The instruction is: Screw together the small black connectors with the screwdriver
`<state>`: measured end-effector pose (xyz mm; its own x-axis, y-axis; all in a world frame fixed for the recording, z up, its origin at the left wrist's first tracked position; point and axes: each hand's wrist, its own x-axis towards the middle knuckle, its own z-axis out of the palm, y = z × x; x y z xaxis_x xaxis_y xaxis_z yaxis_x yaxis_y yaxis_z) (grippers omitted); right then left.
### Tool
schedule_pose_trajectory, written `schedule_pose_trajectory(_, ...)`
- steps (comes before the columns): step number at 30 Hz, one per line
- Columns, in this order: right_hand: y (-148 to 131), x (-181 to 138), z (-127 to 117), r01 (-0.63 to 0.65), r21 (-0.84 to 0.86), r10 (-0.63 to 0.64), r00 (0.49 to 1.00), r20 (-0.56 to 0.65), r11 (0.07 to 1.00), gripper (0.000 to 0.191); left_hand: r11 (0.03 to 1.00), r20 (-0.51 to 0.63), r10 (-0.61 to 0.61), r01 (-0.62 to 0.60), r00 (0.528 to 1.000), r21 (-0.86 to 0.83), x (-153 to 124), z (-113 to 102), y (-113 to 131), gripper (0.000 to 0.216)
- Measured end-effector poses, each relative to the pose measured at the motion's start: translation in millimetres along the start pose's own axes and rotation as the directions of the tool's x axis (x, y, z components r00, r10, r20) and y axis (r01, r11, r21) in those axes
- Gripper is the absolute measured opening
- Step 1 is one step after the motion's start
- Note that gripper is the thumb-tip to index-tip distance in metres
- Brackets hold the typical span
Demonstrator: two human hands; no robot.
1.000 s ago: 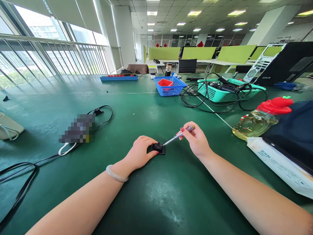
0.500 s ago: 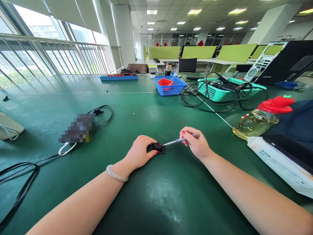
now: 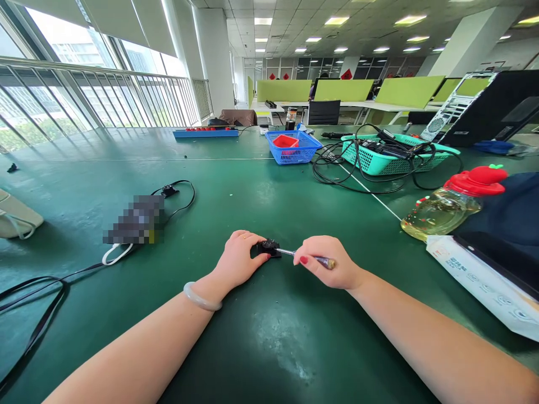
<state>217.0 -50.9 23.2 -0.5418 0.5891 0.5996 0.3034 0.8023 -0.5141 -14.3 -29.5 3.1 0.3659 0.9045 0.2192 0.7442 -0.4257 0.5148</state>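
On the green tabletop [image 3: 269, 325], my left hand [image 3: 241, 258] grips a small black part with a flat base [image 3: 270, 247] between thumb and fingers. I cannot make out exactly what this part is. My right hand [image 3: 326, 261] is closed around a screwdriver [image 3: 326, 262] with a clear handle. Its metal shaft points left, and the tip meets the right side of the black part. The handle's end sticks out below my right fingers.
A blue basket [image 3: 292, 155] and a green basket [image 3: 379, 163] with tangled black cables stand at the back. To the right are a red-lidded bottle [image 3: 442, 207] and a white box [image 3: 475, 280]. A blurred dark device [image 3: 135, 219] with cords lies left.
My right hand has turned and come lower and slightly left, so the screwdriver's handle now slopes down to the right. The black part has shifted slightly left and up with my left hand.
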Motion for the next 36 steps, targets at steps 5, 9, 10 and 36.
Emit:
schedule_pose_trajectory(5, -7.7, -1.4, 6.3, 0.251, -0.272, -0.232, 0.968, 0.100, 0.929, 0.044, 1.000, -0.003, 0.007, -0.007, 1.000, -0.002, 0.4, 1.1, -0.3, 0.022)
schedule_pose_trajectory(9, -11.1, -1.5, 8.9, 0.322, -0.364, -0.296, 0.947, 0.125, 0.874, 0.044, 1.000, -0.007, 0.009, -0.009, 1.000, -0.004, 0.5, 2.1, -0.9, 0.022)
schedule_pose_trajectory(10, -11.6, -1.3, 9.0, 0.331, -0.376, -0.306, 0.944, 0.126, 0.865, 0.044, 1.000, -0.008, 0.011, -0.011, 1.000, -0.004, 0.5, 2.2, -1.0, 0.022)
schedule_pose_trajectory(36, -8.1, -1.5, 6.4, 0.124, -0.424, -0.203, 0.968, -0.147, 0.897, 0.024, 1.000, 0.028, 0.025, -0.026, 0.999, 0.015, 0.6, 1.7, -1.7, 0.027)
